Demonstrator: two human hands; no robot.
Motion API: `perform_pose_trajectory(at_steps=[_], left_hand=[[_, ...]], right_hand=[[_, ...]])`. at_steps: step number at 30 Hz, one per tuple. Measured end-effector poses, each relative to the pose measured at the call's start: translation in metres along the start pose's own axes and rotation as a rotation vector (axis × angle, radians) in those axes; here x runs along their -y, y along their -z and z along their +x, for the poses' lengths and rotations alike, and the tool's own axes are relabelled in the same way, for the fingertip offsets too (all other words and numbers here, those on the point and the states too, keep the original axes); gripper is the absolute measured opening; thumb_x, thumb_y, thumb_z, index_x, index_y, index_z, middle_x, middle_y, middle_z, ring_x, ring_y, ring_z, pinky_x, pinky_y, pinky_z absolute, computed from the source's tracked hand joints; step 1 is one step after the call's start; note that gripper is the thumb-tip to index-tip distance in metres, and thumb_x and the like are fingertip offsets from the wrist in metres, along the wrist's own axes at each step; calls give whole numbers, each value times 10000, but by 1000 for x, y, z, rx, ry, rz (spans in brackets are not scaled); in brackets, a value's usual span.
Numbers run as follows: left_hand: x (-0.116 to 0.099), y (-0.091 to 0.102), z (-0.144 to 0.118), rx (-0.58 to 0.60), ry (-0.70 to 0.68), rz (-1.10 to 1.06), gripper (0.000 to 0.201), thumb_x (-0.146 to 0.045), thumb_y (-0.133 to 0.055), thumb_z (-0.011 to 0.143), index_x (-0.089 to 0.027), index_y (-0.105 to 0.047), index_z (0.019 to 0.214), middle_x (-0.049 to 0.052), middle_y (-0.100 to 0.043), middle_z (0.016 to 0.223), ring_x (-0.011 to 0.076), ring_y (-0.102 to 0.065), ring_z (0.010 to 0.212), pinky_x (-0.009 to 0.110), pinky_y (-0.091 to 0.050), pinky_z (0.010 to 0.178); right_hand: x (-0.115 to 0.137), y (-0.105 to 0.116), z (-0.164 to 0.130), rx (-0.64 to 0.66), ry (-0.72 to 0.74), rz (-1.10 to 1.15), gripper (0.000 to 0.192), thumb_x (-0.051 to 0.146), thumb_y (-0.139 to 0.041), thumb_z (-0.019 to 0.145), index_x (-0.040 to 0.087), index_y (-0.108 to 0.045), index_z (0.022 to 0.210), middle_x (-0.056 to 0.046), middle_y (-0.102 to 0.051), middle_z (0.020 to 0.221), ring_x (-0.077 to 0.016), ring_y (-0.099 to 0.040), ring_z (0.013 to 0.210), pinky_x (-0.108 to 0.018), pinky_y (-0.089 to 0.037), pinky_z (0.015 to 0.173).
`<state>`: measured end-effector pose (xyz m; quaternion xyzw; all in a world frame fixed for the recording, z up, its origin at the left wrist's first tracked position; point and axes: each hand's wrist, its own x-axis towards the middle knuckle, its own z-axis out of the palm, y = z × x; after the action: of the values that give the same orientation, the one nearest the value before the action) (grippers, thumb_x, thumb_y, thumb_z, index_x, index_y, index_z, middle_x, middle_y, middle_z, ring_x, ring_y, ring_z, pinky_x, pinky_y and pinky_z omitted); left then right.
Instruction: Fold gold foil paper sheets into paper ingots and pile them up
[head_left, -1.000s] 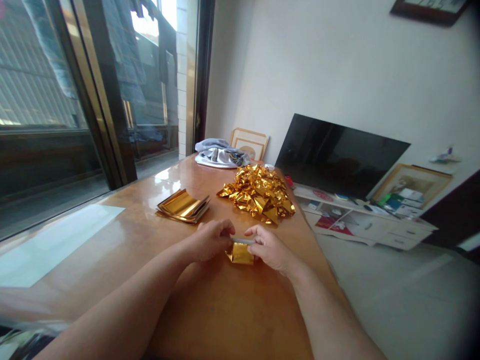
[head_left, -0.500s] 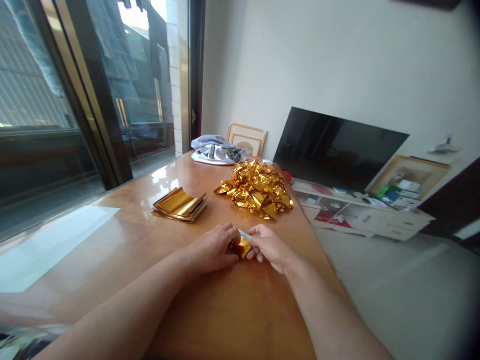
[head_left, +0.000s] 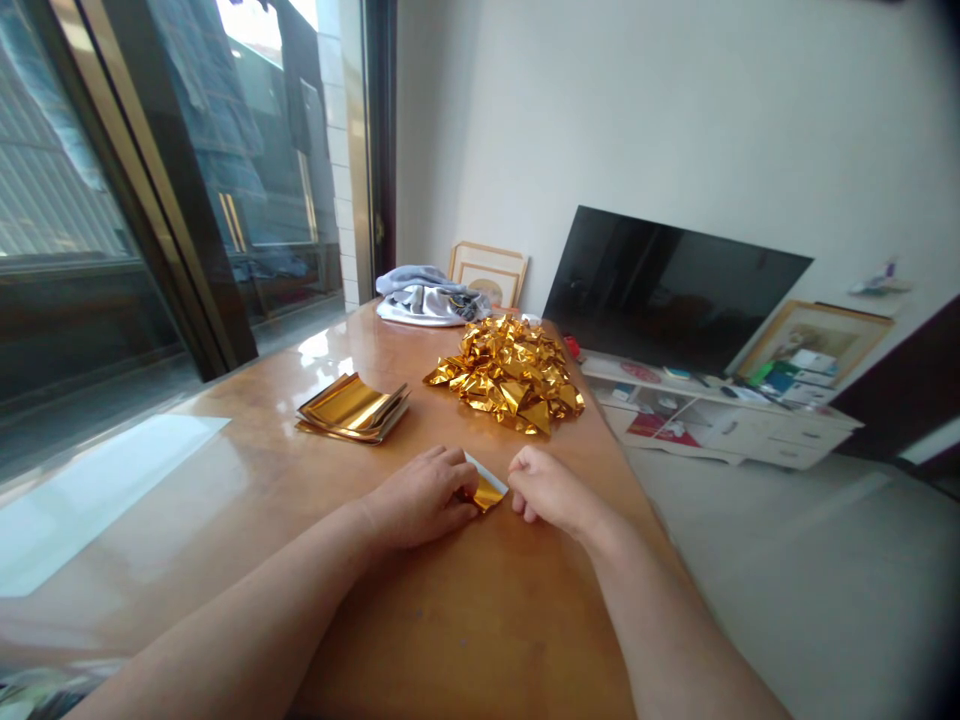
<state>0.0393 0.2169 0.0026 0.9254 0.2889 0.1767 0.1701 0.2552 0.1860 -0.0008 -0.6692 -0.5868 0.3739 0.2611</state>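
now | left hand (head_left: pixel 424 495) curled, pinning gold foil piece (head_left: pixel 486 487) on table (head_left: pixel 465 620) | right hand (head_left: pixel 551 490) loosely curled beside foil, contact unclear

table (head_left: pixel 465 620): glossy polished wood | foil piece (head_left: pixel 486 490): shiny gold, white matt back | near-left stack (head_left: pixel 351 408): smooth gold foil | far pile (head_left: pixel 510 375): crinkled gold foil | far cloth (head_left: pixel 420 298): soft grey

Small folded gold foil piece (head_left: pixel 486 489), flat on table

Gold foil piece (head_left: pixel 486 489), gold foil heap (head_left: pixel 508 373), brown table (head_left: pixel 465 620).
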Motion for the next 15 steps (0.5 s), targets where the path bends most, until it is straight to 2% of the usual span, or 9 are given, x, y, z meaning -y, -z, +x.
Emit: perform_pose_trajectory(at_steps=[3,6,10,15], left_hand=[[1,-1,0,-4,-15,5,109,-288,-666,853,-235,-665,948,51,-610,994,214,-554,963,301,-427,844],[0,0,0,-2,-26,0,93,-296,-647,877,-236,-672,944,51,-617,978,212,-556,960,300,-422,846],[-1,1,1,9,-49,-3,83,-290,-627,897,-236,-678,932,46,-620,954,206,-558,955,293,-422,839],[2,-1,1,6,-43,-13,88,-278,-626,884,-224,-689,915,56,-603,951,200,-563,933,285,-436,813]], right_hand=[[-6,2,0,-54,301,-179,55,169,-608,763,208,-569,767,-2,-638,763,-142,-561,681,-233,-369,578],[-9,0,-1,15,506,-286,142,126,-649,715,221,-614,815,-1,-618,869,-155,-550,779,-238,-380,650],[-11,-1,-2,80,550,-361,115,163,-685,737,227,-646,825,-9,-593,890,-163,-537,796,-248,-384,679],[-13,0,3,105,537,-300,28,214,-690,809,226,-689,834,-17,-619,892,-164,-564,807,-261,-410,722]])
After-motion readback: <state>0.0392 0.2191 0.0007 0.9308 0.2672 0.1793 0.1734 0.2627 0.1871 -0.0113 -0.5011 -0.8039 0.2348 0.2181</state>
